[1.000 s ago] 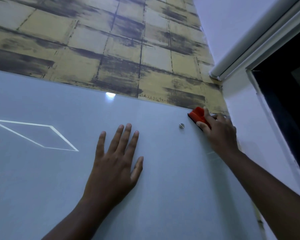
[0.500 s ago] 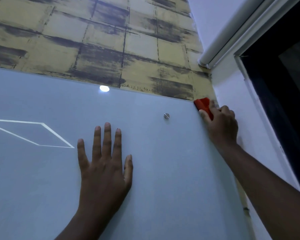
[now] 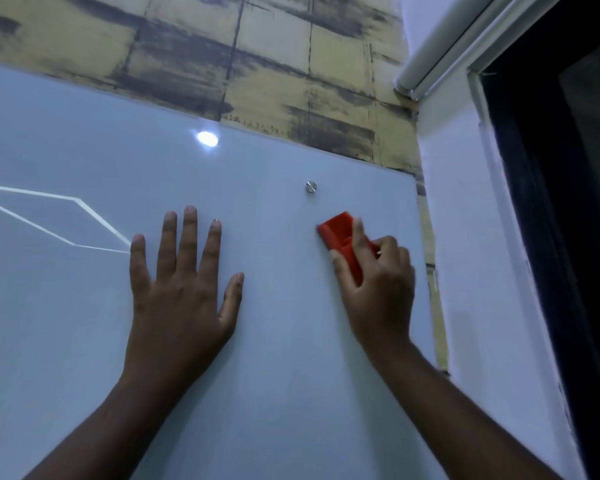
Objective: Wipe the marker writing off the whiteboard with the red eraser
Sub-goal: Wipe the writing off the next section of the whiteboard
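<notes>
Right hand (image 3: 378, 282) grips red eraser (image 3: 340, 237) on whiteboard (image 3: 274, 341), 5 o'clock of metal stud (image 3: 311, 187). Left hand (image 3: 179, 285) flat, fingers straight. No writing visible; wiping looks nearly done.

Red eraser (image 3: 342, 242) lower, off board's corner.

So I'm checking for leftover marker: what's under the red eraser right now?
The eraser, gripped by the right hand, lies against the whiteboard. The board around it shows no writing; the patch beneath the eraser and hand is covered, so marks there can't be judged.
</notes>
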### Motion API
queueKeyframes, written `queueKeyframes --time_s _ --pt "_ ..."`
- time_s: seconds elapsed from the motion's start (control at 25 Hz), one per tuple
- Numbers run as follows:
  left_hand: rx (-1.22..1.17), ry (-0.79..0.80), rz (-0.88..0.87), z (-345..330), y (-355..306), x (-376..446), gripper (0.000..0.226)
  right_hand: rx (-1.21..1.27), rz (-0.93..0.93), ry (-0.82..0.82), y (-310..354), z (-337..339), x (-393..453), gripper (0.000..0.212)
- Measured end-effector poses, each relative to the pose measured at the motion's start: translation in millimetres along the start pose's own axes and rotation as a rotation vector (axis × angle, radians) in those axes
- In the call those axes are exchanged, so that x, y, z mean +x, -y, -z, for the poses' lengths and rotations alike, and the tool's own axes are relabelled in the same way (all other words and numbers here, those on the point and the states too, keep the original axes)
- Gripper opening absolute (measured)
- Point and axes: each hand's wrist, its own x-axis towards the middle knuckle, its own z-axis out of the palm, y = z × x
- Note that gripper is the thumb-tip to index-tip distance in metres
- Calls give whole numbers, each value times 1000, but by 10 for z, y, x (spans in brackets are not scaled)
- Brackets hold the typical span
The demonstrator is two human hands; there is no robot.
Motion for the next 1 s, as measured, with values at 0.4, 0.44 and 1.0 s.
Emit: queueKeyframes --time_s 0.4,0.44,1.0 --pt "-105 39 -41 118 -133 -542 71 -36 39 195 -343 526 -840 63" --pt "-118 48 -36 131 -146 -606 70 -27 10 202 -366 580 -955 62" --pt "-264 176 -103 371 -248 -1636 66 263 -138 543 757 1435 -2759 74"
